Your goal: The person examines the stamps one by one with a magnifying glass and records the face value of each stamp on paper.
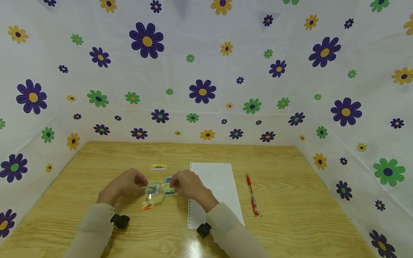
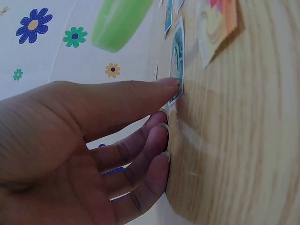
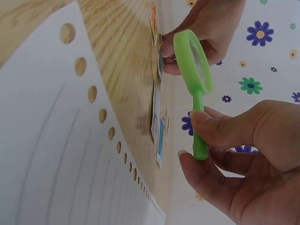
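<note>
My right hand [image 1: 190, 184] holds a green magnifying glass [image 3: 198, 101] by its handle, between thumb and fingers. Its round lens hovers over a grey-green postage stamp [image 2: 177, 58]. At the left edge of that stamp is my left hand [image 1: 127, 183], pinching it with the thumb tip on its face; the other fingertips touch the table. A green stamp [image 1: 170, 192] and a blue stamp [image 1: 168, 180] lie just right of the lens, partly covered by the right hand. Nearer me lies an orange-red stamp [image 1: 146, 206]; a yellow stamp [image 1: 158, 167] lies farther back.
A lined sheet of paper [image 1: 219, 193] with punched holes lies under the right forearm. To its right is a red pen [image 1: 250, 193]. The wooden table [image 1: 284, 179] is bounded by a white flowered cloth [image 1: 180, 71] at the back and sides.
</note>
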The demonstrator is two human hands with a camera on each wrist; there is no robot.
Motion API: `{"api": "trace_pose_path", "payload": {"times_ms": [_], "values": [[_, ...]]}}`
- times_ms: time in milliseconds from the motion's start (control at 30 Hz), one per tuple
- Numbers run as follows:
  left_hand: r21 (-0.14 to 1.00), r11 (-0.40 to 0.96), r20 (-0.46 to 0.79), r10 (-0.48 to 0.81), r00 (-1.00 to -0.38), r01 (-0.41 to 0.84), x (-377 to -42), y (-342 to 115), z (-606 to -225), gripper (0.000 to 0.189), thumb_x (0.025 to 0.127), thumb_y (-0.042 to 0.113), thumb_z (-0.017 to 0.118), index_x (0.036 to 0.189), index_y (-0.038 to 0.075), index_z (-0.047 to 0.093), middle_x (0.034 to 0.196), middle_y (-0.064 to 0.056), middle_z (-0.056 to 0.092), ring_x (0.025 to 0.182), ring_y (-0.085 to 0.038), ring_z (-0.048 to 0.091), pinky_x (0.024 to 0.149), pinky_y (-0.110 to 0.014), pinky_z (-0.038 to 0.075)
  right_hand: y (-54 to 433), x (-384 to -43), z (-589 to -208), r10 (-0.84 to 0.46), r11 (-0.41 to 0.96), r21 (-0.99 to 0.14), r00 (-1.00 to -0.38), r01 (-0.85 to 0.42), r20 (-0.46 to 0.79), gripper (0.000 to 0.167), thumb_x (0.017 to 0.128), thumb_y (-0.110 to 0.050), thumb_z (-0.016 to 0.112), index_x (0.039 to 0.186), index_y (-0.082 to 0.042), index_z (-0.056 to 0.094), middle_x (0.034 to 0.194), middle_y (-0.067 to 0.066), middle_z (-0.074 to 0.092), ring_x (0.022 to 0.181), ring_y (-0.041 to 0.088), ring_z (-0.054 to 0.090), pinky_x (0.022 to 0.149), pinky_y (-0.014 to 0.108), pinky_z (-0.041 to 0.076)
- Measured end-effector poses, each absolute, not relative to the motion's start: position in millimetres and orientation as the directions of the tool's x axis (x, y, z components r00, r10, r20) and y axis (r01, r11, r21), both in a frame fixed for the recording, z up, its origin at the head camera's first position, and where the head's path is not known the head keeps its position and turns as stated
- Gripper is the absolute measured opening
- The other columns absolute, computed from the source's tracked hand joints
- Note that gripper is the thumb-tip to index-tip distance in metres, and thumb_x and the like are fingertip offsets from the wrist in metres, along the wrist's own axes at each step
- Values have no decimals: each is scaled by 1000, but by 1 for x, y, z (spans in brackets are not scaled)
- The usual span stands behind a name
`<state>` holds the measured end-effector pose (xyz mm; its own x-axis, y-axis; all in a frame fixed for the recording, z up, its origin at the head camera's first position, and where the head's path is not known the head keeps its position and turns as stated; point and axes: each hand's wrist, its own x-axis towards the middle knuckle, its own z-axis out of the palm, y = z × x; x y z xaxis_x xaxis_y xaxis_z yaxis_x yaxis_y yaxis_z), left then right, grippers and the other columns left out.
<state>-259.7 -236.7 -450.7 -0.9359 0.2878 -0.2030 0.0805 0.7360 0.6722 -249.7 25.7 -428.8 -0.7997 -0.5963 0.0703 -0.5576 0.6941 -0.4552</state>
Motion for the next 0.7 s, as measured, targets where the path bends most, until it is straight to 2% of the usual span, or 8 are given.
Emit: {"api": "trace_pose_path", "payload": {"times_ms": [267, 500, 700], "values": [[670, 738, -204, 282, -937, 76, -259, -236, -450, 13, 82, 1, 79, 93, 3, 74, 90, -6, 69, 82, -19, 59, 76, -33, 53, 24, -251, -432, -590, 699, -453, -804, -553, 70, 10, 89, -2, 78, 94, -10, 80, 93, 3, 79, 80, 11, 70, 70, 19, 53], [669, 738, -199, 289, -936, 86, -260, -237, -451, 13, 82, 1, 79, 94, 3, 74, 90, -6, 69, 82, -19, 59, 76, -34, 54, 22, -252, -434, -586, 707, -444, -807, -551, 69, 14, 89, 1, 76, 94, -11, 80, 89, -4, 77, 77, 9, 68, 67, 18, 52], [666, 742, -202, 281, -938, 79, -260, -237, -451, 13, 83, 1, 80, 94, 3, 74, 90, -6, 69, 83, -19, 59, 76, -33, 54, 22, -253, -434, -582, 710, -452, -811, -539, 54, 13, 89, 1, 76, 95, -11, 80, 92, -2, 78, 79, 9, 68, 68, 19, 52]]}}
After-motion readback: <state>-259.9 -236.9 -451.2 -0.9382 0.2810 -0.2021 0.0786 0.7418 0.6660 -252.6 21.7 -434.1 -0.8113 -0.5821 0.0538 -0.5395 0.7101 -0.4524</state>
